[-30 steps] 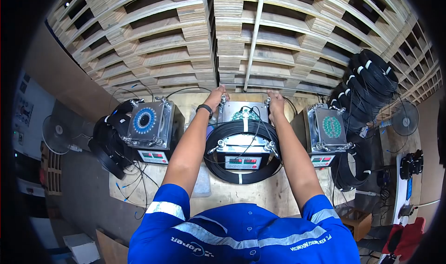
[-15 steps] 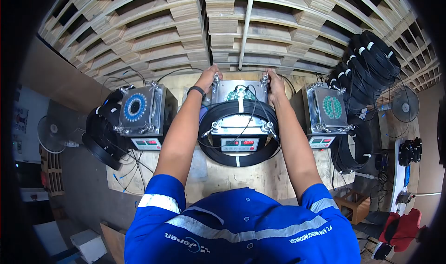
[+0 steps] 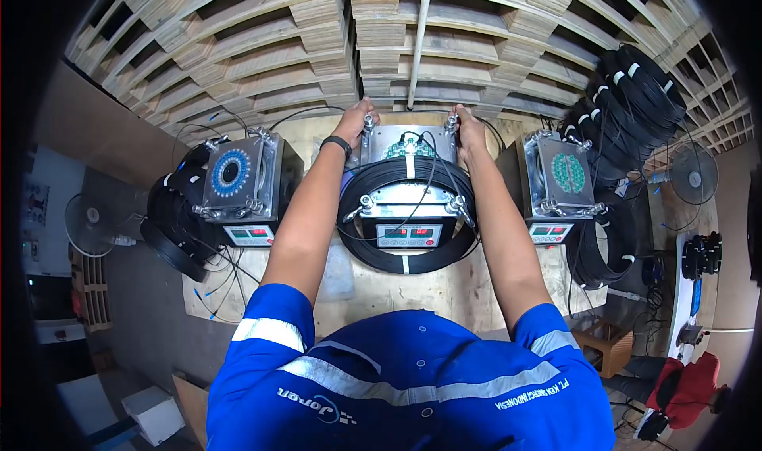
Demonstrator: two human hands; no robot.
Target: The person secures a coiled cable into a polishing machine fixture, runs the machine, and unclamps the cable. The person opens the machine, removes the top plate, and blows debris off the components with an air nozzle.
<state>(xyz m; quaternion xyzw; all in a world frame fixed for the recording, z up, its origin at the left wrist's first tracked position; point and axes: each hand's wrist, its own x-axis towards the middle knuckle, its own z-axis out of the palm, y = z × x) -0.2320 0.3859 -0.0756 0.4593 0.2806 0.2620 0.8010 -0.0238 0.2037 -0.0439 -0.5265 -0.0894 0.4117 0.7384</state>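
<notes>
Both arms reach around the middle metal machine (image 3: 468,233), which has a red and green digital display. At its rear left corner, my left hand (image 3: 357,122) has its fingers closed round a shiny corner latch (image 3: 368,123). The rear right corner latch (image 3: 452,124) is in the closed fingers of my right hand (image 3: 470,130). Between the hands lies the metal top plate (image 3: 386,136), with a lit green ring pattern. A coil of black cable (image 3: 357,258), bound with white bands, hangs round the machine's front. Thin cable ends cross the plate. Fingertips are partly hidden.
Similar machines stand left (image 3: 264,165) and right (image 3: 516,193) on the wooden table (image 3: 421,300). Black cable coils (image 3: 635,94) pile up at the right, with another coil (image 3: 171,249) at the left. Wooden pallets (image 3: 262,54) rise behind. Fans stand at both sides.
The table and machines sit slightly higher in the view. Both hands stay at the rear latches, with small shifts in the fingers.
</notes>
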